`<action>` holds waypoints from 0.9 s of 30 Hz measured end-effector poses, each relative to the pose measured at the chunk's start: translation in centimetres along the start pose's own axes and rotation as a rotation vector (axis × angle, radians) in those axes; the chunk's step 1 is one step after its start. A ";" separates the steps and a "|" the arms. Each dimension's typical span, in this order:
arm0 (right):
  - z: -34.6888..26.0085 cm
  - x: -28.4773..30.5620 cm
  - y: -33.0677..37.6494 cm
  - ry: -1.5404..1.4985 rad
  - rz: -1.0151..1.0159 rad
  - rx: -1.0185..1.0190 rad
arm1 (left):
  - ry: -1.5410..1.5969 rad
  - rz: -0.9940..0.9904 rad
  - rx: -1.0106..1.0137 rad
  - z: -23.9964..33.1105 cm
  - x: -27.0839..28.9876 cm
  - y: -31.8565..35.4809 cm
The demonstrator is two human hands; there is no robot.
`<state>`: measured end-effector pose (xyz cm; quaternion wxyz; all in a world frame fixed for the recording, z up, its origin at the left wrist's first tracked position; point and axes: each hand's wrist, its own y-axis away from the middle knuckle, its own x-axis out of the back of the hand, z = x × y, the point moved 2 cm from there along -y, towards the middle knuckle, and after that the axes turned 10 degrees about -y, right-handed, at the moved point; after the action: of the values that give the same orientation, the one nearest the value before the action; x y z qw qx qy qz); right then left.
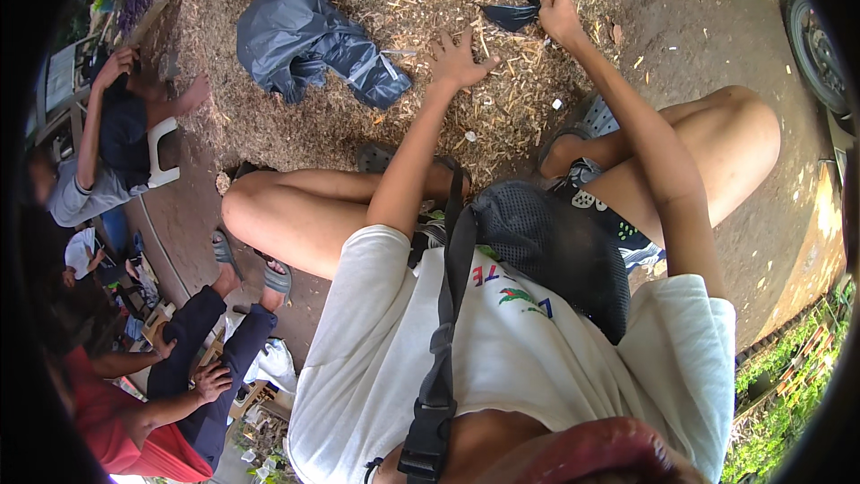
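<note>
While the person squats over a heap of straw mulch (358, 116), the left hand (457, 58) is spread wide, fingers fanned and palm down, resting on the straw. Just beyond it and a little to its right, the right hand (557, 13) is pinched shut on one end of a small black plastic bag (511, 11), which trails from that hand toward the left hand's side and hangs just above the mulch. The bag lies just past the left hand's fingertips, apart from them. Well off to the left hand's other side, a larger crumpled dark grey plastic bag (309, 40) lies on the straw. Farther out on that side, two other people sit on the ground, one in a grey shirt (81, 193), one in red (134, 444).
</note>
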<state>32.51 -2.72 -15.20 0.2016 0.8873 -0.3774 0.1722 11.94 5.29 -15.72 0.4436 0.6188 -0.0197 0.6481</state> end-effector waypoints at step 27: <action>-5.8 1.9 -3.3 -0.575 0.133 0.112 | -0.445 0.414 -0.555 6.7 -4.0 -2.8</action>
<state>35.27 1.04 -10.10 0.0254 0.8829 -0.4660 -0.0527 18.24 0.94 -18.88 0.4389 0.5838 -0.4131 0.5440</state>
